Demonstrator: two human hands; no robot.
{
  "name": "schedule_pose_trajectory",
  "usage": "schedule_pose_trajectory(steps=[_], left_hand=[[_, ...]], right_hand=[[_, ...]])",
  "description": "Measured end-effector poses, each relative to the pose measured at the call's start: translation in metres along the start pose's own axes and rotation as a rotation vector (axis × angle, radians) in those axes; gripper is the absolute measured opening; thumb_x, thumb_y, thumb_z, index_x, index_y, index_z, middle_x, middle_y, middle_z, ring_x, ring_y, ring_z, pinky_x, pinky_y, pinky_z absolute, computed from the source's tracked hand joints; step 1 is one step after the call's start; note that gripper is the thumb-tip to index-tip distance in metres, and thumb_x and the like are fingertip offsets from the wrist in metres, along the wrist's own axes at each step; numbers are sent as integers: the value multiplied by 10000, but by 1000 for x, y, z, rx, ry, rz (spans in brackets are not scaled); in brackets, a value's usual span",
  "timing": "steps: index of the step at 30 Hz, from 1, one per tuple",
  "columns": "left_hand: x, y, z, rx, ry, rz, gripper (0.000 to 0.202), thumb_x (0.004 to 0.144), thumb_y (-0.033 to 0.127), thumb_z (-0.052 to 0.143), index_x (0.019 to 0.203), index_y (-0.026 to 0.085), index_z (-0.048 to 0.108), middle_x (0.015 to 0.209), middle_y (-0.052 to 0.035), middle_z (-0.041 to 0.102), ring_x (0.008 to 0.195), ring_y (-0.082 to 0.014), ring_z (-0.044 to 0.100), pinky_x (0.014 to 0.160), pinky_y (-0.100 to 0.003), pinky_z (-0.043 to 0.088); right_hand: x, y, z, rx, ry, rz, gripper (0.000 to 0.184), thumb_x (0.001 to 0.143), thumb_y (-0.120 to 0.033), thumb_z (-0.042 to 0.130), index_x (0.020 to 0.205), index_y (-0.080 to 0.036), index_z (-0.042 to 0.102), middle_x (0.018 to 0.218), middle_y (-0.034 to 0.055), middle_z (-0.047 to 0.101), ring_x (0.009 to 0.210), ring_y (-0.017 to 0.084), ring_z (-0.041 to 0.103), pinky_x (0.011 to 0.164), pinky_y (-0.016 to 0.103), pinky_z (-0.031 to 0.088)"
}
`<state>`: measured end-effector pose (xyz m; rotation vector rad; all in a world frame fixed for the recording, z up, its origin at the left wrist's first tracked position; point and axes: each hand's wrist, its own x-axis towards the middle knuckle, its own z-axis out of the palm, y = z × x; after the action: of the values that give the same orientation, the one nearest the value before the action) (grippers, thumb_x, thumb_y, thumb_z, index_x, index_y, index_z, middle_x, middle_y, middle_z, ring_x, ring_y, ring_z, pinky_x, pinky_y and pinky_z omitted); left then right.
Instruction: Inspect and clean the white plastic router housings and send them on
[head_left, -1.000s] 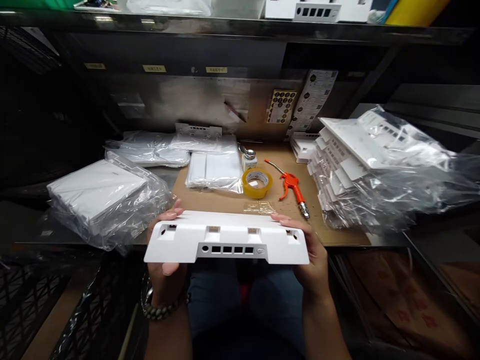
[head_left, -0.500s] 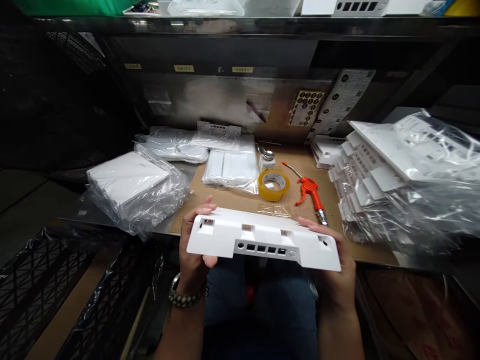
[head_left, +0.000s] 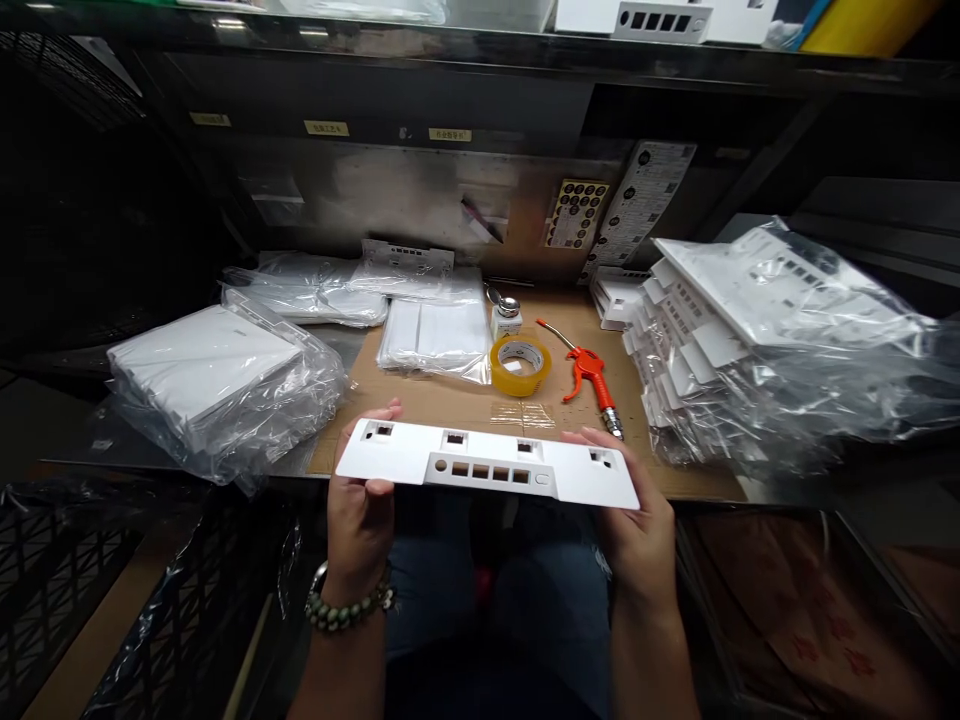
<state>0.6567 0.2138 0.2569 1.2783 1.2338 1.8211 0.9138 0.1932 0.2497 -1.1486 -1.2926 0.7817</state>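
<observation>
Both of my hands were closed on one white plastic panel (head_left: 487, 465). My left hand (head_left: 360, 510) had its left end and my right hand (head_left: 637, 525) its right end, with my fingers (head_left: 386, 410) curled over the far edge. The panel hung nearly level in the air, nearer to me than the roll of yellow tape (head_left: 520, 364), just off the front edge of the desk (head_left: 120, 440) and above my lap.

It looked light, thin and stiff to me, with a smooth moulded skin that could slide in a loose grip. I judged the row of small square cut-outs at its middle to be the weak part, so the solid ends seemed the safest places to hold, pinched rather than squeezed.

The tape lay on a cardboard sheet (head_left: 450, 400). Just right of the tape lay an orange blow gun (head_left: 589, 372), and just behind it stood a small capped bottle (head_left: 506, 317). Well to its left sat a bagged stack of white plates (head_left: 210, 370), and well to its right a heap of bagged panels (head_left: 750, 340).

Small yellow labels (head_left: 326, 128) on the shelf rail, high behind the tape, carried dark characters too small to read. Print on a sheet of round black stickers (head_left: 575, 213) behind the tape was no clearer. I saw no brand on the panel.
</observation>
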Motion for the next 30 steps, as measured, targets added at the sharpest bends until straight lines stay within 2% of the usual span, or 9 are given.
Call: schedule_pose_trajectory(steps=[4,7,9,11,14,18,20,24,30], left_hand=[[0,12,7,-312,65,-104,758,747,838,661,1171,212,715,1421,-106,616,1442,-350,467,1246,-410,356],[5,20,1,-575,110,-445,760,868,862,434,1184,237,729,1413,-63,661,1445,-324,479,1190,-444,449],[10,20,-8,-699,-29,-769,733,909,809,432,1178,203,745,1300,-88,736,1423,-347,512,1167,-485,471],[14,19,-16,-815,-257,-949,660,931,736,470,1132,180,764,1203,-109,779,1393,-370,546,1181,-528,440],[15,19,-18,-955,-395,-867,578,949,666,468,1183,218,747,1236,-80,774,1420,-356,520,1227,-568,341],[10,30,-5,-938,-228,-717,655,960,674,429,1478,289,539,1478,-66,631,1496,-351,413,1250,-588,264],[7,34,-1,-902,-181,-706,706,961,695,401,1555,313,431,1539,-67,574,1506,-363,394,1244,-597,276],[2,31,-2,-878,-168,-692,764,936,749,405,1574,329,396,1556,-69,556,1497,-376,406,1222,-591,326],[2,28,-5,-870,-164,-682,769,931,764,415,1585,363,365,1577,-54,532,1497,-368,410,1216,-580,346]], right_hand=[[1,0,2,25,25,-127,308,917,-223,691,1219,-281,708,1287,61,735,1231,302,679,1066,467,549],[1,4,2,111,17,-357,311,929,-249,704,1237,-283,695,1288,68,733,1271,334,655,1141,596,478],[1,6,0,121,-14,-453,282,977,-296,651,1255,-290,695,1319,76,720,1307,353,631,1157,661,436],[2,8,-3,77,-45,-474,234,1010,-319,603,1207,-299,728,1393,73,683,1378,365,573,1176,682,400],[3,14,-8,25,19,-384,260,956,-309,695,1213,-319,734,1495,57,608,1451,362,496,1199,656,383],[-1,25,-23,-29,163,-15,338,934,-348,732,1267,-291,727,1267,80,756,1174,300,720,1067,499,556],[-7,31,-34,-39,78,120,308,957,-445,686,1168,-246,788,1145,101,798,1075,309,757,966,445,609],[-17,38,-48,84,-120,200,416,965,-537,635,1172,-216,800,1133,133,797,1054,340,756,877,436,631],[-17,38,-43,122,-118,243,406,972,-525,629,1197,-229,794,1134,122,795,1055,334,750,884,439,628]])
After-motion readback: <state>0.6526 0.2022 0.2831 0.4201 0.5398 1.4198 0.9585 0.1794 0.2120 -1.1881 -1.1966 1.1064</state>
